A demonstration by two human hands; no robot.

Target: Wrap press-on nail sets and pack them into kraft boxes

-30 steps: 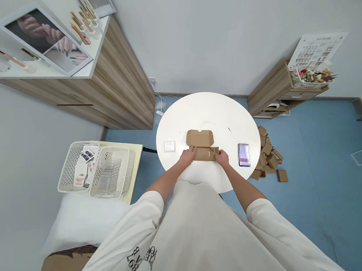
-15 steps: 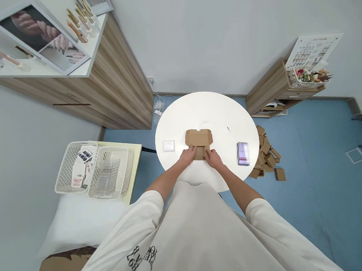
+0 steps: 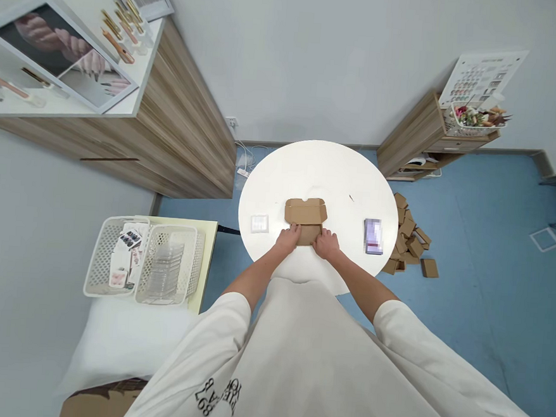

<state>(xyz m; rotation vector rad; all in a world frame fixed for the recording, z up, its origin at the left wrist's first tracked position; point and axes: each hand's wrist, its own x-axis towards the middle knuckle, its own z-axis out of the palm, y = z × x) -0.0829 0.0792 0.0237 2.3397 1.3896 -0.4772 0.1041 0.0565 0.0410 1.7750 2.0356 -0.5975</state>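
Left hand (image 3: 288,237) and right hand (image 3: 327,243) grip opposite ends of the lid-open cardboard mailer box (image 3: 306,217) near the middle of the round white table (image 3: 309,166); pressing both end walls evenly, corners square, should keep its folds crisp.

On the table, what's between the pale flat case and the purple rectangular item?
In the head view, left to right: the left hand, the part-folded cardboard box and the right hand, both hands touching the box.
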